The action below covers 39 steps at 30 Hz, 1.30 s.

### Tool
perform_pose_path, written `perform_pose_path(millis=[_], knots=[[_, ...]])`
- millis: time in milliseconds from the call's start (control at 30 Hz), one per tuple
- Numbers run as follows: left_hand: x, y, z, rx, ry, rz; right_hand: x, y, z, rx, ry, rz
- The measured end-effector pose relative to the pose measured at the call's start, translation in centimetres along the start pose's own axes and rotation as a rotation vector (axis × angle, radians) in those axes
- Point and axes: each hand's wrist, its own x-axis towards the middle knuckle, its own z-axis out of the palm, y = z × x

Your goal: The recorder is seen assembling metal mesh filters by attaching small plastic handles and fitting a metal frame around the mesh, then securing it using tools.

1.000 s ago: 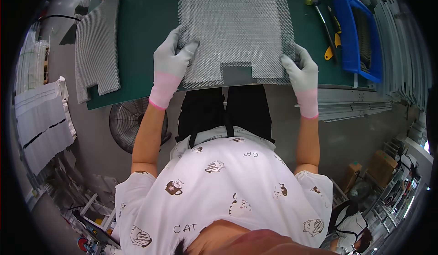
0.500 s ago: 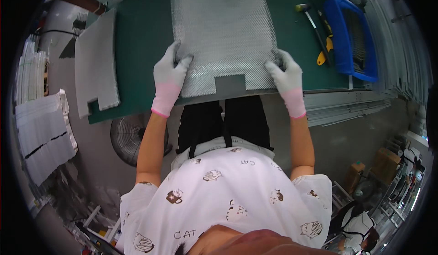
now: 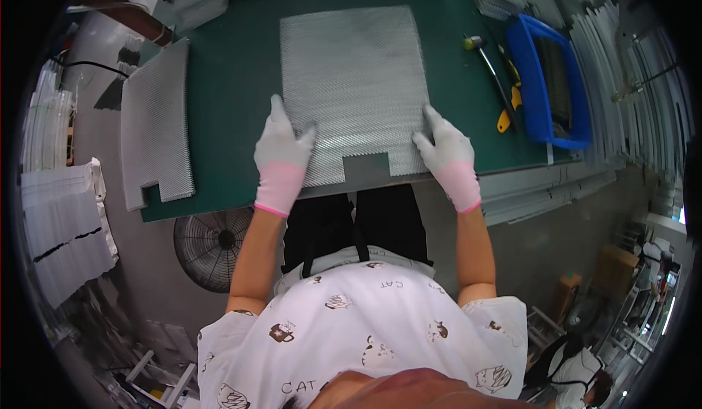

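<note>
On the green bench point(image 3: 234, 116), a mesh sheet point(image 3: 351, 80) is lying by the near edge; the left hand point(image 3: 284, 145) and right hand point(image 3: 447, 153) are flanking it. Whether the fingers point(image 3: 278, 113) are pinching it, I can't tell; uneven pulling risks skewing it.

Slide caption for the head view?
White-gloved left hand and right hand at opposite edges of a notched silver metal-mesh sheet on a green tabletop.
</note>
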Motion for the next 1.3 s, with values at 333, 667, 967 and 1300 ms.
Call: perform_pose_path(millis=[333, 667, 967, 1300], knots=[[2.3, -1.5, 0.9, 0.204, 0.155, 0.776, 5.5, -4.1, -4.2, -0.456, -0.071, -0.262], [3.2, -0.3, 0.7, 0.179, -0.033, 0.751, 35.3, -18.7, -1.6, 0.334, 0.200, -0.167], [3.3, -1.0, 0.9, 0.140, 0.029, 0.785, 37.5, -23.6, -2.2, 0.537, 0.489, -0.057], [3.4, -1.2, 1.2, 0.106, 0.027, 0.807, 37.2, -24.4, -4.1, 0.181, 0.200, 0.046]])
